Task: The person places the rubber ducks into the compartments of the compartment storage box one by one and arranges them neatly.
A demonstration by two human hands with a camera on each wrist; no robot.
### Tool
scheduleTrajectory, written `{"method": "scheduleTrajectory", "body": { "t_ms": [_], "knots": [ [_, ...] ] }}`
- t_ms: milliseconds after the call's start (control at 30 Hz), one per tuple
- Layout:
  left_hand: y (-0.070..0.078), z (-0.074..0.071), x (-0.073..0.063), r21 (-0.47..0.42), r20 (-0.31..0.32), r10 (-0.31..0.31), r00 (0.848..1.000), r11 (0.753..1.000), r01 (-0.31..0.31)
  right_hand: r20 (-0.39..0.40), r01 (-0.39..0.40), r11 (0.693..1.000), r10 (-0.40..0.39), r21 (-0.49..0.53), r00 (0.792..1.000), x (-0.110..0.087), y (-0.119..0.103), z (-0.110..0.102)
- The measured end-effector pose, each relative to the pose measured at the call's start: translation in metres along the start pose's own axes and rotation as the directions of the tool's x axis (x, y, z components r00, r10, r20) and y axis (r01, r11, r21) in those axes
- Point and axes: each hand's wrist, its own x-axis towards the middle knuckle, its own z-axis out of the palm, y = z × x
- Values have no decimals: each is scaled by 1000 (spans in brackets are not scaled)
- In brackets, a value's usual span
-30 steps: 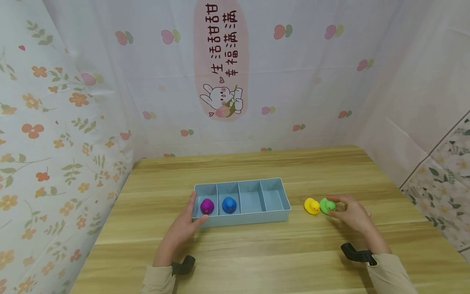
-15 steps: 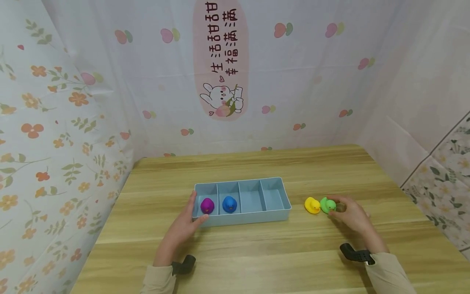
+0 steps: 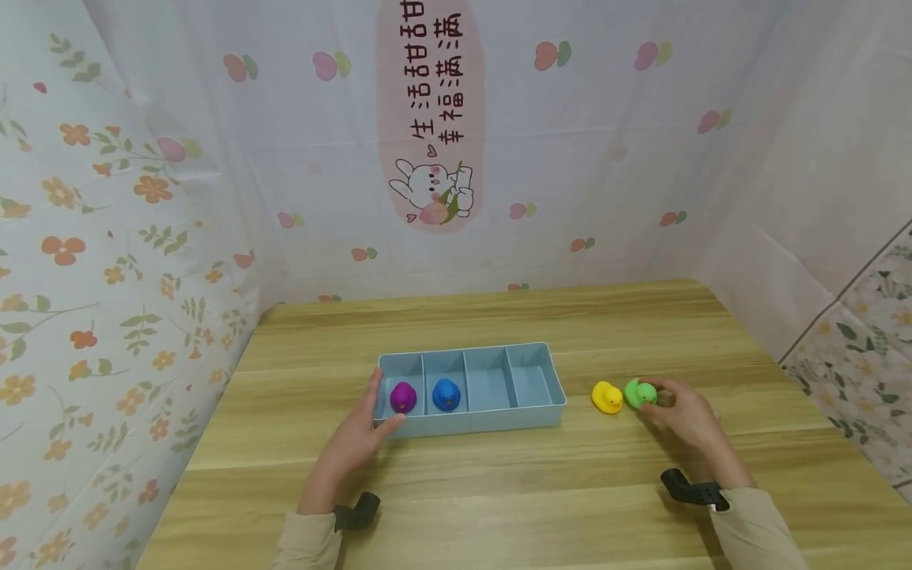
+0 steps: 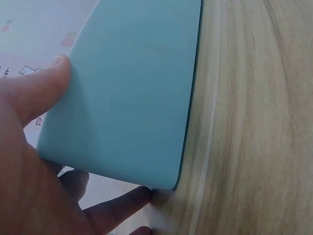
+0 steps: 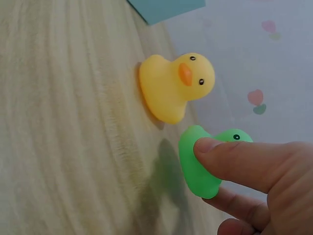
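A light blue divided box (image 3: 470, 424) lies on the wooden table. My left hand (image 3: 356, 435) holds its left end, thumb at the front rim and fingers along the end wall; the left wrist view shows the thumb (image 4: 54, 81) on the rim. In the leftmost compartment sits a purple rubber duck (image 3: 403, 397), with a blue rubber duck (image 3: 446, 394) in the one beside it. My right hand (image 3: 685, 416) pinches a green rubber duck (image 5: 195, 166) between thumb and fingers, its shadow on the table apart from it. A yellow rubber duck (image 5: 166, 88) stands close by.
The box's two right compartments (image 3: 492, 388) hold nothing. Patterned cloth (image 3: 321, 198) hangs behind the table (image 3: 484, 507) and along its sides. A black wrist mount (image 3: 356, 514) sits on the left wrist, another mount (image 3: 691, 489) on the right.
The green rubber duck has shifted slightly rightward and away from me with my right hand, widening the gap to the yellow one. My left hand and the box stay in place.
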Motion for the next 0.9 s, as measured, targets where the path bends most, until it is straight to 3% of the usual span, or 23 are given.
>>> {"method": "scheduleTrajectory", "body": {
  "t_ms": [600, 900],
  "knots": [
    [0, -1, 1, -5, 12, 5, 1000, 1000, -5, -6, -6, 1000, 6, -1, 1000, 10, -25, -13],
    [2, -1, 0, -14, 6, 15, 1000, 1000, -15, -68, 98, 995, -95, 28, 993, 15, -39, -8]
  ]
}}
